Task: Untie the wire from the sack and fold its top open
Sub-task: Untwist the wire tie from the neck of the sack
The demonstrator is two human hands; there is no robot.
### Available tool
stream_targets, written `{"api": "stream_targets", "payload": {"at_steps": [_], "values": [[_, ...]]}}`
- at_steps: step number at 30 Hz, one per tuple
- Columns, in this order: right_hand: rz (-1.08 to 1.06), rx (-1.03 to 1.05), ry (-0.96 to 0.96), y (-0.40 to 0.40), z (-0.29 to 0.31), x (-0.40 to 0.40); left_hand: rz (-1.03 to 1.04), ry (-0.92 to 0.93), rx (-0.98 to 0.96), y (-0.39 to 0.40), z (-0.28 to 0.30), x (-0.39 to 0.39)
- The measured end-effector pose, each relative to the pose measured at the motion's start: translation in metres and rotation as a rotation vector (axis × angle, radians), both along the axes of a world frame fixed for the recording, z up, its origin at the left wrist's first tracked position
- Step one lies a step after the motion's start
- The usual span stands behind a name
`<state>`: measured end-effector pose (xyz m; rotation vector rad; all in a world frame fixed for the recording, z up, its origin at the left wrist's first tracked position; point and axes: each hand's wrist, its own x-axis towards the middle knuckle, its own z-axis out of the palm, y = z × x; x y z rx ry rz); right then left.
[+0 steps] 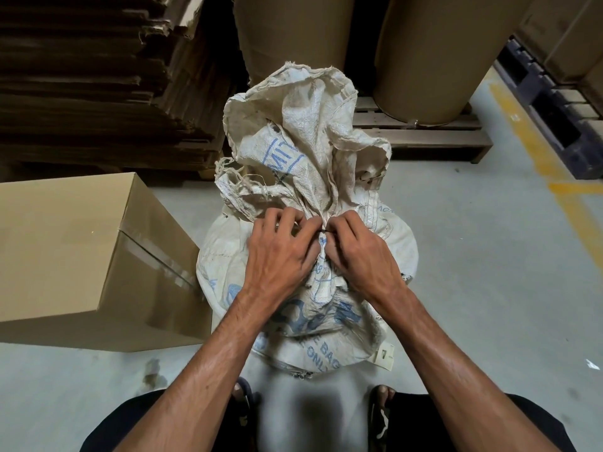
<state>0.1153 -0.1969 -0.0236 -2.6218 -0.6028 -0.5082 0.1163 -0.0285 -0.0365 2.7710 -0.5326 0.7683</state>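
A pale grey concrete floor runs under everything, crossed on the right by worn yellow painted lines. On the left stands a closed cardboard box, sealed with clear tape. Behind it rises a tall stack of flattened corrugated cardboard sheets. Two large brown paper rolls stand upright at the back, the right one on a wooden pallet. At far right sits a dark plastic pallet carrying cartons. The light is dim.

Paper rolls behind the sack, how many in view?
2: one paper roll directly behind the sack, one to its right on a wooden pallet. Others may be hidden.
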Motion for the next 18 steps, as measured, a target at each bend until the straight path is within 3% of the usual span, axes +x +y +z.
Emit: {"api": "stream_targets", "payload": {"at_steps": [8, 18], "values": [[0.021, 0.327, 0.106, -0.011, 0.008, -0.003, -0.024, -0.127, -0.09, -0.003, -0.009, -0.006], [-0.008, 0.314, 0.214, -0.014, 0.01, -0.018, -0.025, -0.11, -0.073, -0.004, -0.005, -0.017]]}}
